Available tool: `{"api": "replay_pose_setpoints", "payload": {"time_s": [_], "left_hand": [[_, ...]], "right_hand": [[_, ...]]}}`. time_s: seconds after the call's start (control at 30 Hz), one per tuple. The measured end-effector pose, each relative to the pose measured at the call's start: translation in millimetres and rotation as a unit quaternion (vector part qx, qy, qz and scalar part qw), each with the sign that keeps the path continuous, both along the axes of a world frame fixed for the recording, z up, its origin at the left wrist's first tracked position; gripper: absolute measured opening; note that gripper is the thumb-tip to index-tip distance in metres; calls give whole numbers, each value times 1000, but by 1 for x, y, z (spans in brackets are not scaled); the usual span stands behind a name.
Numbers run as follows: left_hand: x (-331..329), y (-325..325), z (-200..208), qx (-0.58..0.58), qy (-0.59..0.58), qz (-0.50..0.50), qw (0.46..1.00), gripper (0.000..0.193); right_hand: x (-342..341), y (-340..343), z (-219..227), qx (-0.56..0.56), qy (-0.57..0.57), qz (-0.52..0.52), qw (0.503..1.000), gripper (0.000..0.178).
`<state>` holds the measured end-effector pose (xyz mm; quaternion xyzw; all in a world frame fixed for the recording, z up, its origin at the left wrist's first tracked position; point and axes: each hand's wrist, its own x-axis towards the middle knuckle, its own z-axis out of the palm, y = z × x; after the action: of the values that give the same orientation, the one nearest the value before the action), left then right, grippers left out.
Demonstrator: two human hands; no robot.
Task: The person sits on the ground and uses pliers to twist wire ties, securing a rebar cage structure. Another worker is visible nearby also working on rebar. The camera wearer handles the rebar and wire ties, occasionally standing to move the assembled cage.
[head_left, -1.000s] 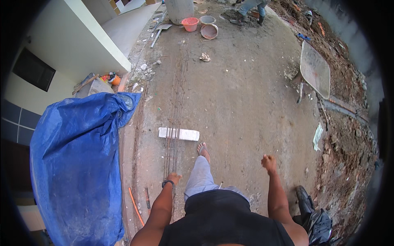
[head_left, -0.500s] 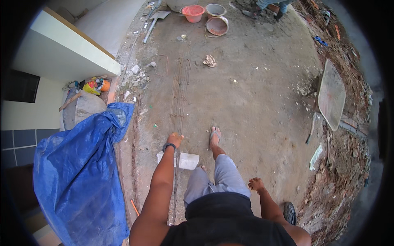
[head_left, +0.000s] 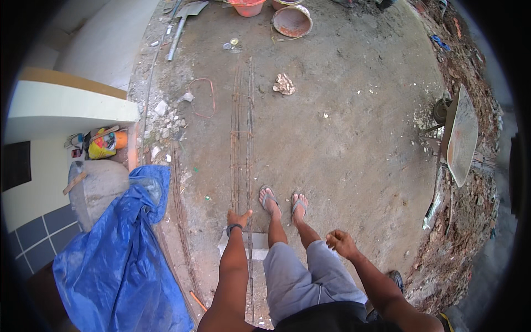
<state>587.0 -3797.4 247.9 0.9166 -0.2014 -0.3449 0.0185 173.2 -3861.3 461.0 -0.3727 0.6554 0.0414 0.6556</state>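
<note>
A long, narrow cage of thin rusty reinforcing bars (head_left: 250, 138) lies along the ground, tied across at intervals. Above its near part is my left hand (head_left: 239, 218), a dark watch on the wrist. Its thumb stands well apart from the fingers, and no bar is visibly gripped. Beneath that hand and the bars lies a whitish flat piece (head_left: 258, 247), partly covered. My right hand (head_left: 342, 243) hangs in the air beside my right leg, fingers curled in, with nothing seen in it.
Left of me a blue tarp (head_left: 119, 257) is heaped by a wall corner (head_left: 83, 102). Rubble and more rusty bars (head_left: 180, 205) run alongside. Ahead are basins (head_left: 292, 22) and a shovel (head_left: 182, 25). A wheelbarrow (head_left: 460, 135) rests right; a dark shoe (head_left: 396, 279) shows behind me.
My left hand has gone from closed at the bars to thumb spread. Both my feet now stand side by side. My right hand has moved forward, its fingers curled tighter. The view has shifted.
</note>
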Motion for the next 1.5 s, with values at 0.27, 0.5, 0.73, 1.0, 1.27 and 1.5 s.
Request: {"api": "replay_pose_setpoints", "payload": {"time_s": [0.27,0.5,0.73,1.0,1.27,1.5], "left_hand": [[58,35,-65,-18,249,23,968,60],[49,52,-9,-58,288,94,951,40],[31,70,78,-23,275,20,961,50],[-37,66,192,-103,174,-21,979,53],[-109,89,319,-69,197,22,978,67],[-187,101,373,-168,110,4,980,66]], "right_hand": [[-31,36,-24,77,156,23,984,34],[9,-31,18,-36,126,-7,991,33],[181,-38,-42,39,-119,-7,992,63],[264,-59,-47,75,-213,-38,973,58],[205,-47,110,205,-196,-68,957,56],[126,-60,145,277,-389,48,877,87]]}}
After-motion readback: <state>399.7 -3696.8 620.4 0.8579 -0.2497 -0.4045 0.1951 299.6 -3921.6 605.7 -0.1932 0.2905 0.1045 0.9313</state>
